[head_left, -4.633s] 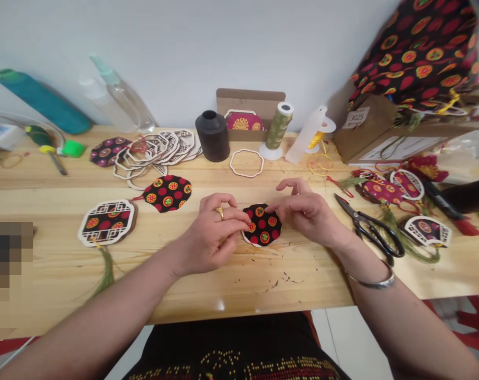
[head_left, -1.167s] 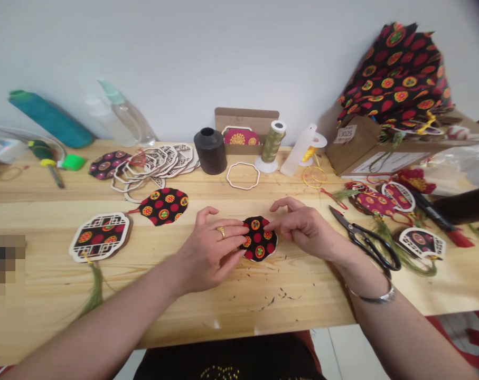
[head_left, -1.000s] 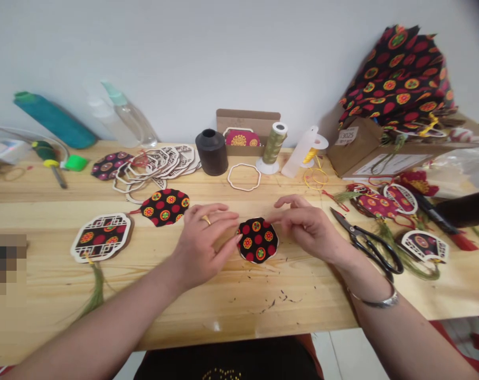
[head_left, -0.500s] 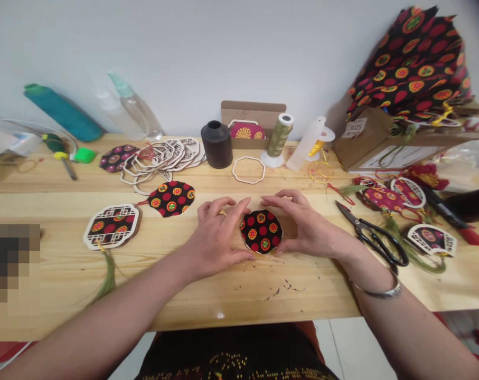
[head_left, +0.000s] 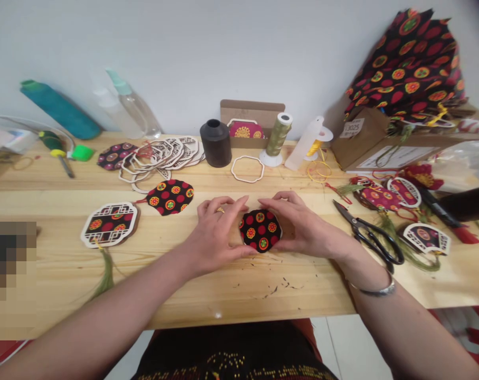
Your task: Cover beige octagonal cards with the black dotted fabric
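Note:
A small black fabric piece with red dots and flower rounds [head_left: 260,230] lies on the wooden table between my hands. My left hand [head_left: 219,232] curves round its left side, thumb at the lower edge. On the other side my right hand [head_left: 298,224] frames it, thumb and fingertips at its edge. Both hands hold the piece between them. A thin pale frame [head_left: 247,169] lies just beyond. To the left are a larger patterned fabric piece [head_left: 170,197] and a lattice-framed ornament with a green tassel [head_left: 109,224].
Black-handled scissors [head_left: 372,237] lie right of my right hand. At the back stand a black thread cone [head_left: 215,143], a green spool [head_left: 279,138] and a white bottle [head_left: 304,143]. Stacked frames [head_left: 163,158] sit back left; a cardboard box [head_left: 374,140] stands back right.
The thumbs and fingers have closed in slightly on the fabric piece's edges. The whole view has shifted a little; other things on the table stay put.

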The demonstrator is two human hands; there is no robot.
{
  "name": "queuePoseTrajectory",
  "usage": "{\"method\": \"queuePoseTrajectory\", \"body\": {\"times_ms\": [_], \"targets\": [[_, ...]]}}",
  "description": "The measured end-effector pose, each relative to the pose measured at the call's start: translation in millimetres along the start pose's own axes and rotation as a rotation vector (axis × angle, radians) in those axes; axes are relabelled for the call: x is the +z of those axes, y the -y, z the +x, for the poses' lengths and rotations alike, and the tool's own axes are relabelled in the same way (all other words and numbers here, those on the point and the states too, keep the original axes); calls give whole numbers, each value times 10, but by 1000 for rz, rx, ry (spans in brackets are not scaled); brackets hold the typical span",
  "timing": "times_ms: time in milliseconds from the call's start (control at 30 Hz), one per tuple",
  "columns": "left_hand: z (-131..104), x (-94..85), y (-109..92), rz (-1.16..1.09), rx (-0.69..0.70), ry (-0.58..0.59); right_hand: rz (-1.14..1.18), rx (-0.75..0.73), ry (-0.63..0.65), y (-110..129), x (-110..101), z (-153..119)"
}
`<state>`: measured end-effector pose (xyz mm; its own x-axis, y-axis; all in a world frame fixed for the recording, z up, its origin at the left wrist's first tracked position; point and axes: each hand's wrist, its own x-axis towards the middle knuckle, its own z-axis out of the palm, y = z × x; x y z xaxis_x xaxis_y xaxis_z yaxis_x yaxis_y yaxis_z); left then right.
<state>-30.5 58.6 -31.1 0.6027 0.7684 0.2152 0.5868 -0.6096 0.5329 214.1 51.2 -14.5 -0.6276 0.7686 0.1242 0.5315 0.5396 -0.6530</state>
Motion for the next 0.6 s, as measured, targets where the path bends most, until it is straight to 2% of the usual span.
{"method": "queuePoseTrajectory", "body": {"times_ms": [100,167,233,333,400,467,533,600], "targets": [[2,-21,-29,-223,-85,-149,5,-11,-47,18,3,-10],[16,-41,-52,-490,-199,-218,2,-29,-89,44,1,-15],[39,-67,-74,-800,-375,-180,-1,-57,-124,75,3,-17],[74,-101,-94,-1088,-596,-6,-6,-94,-143,118,23,-12],[82,-110,-97,-1164,-630,64,-5,-99,-129,146,33,0],[80,-107,-95,-1177,-611,73,21,-89,-130,181,19,26],[74,-98,-88,-1164,-580,25,93,-27,-179,230,-29,72],[70,-93,-83,-1165,-564,-48,210,98,-269,289,-100,140]]}}
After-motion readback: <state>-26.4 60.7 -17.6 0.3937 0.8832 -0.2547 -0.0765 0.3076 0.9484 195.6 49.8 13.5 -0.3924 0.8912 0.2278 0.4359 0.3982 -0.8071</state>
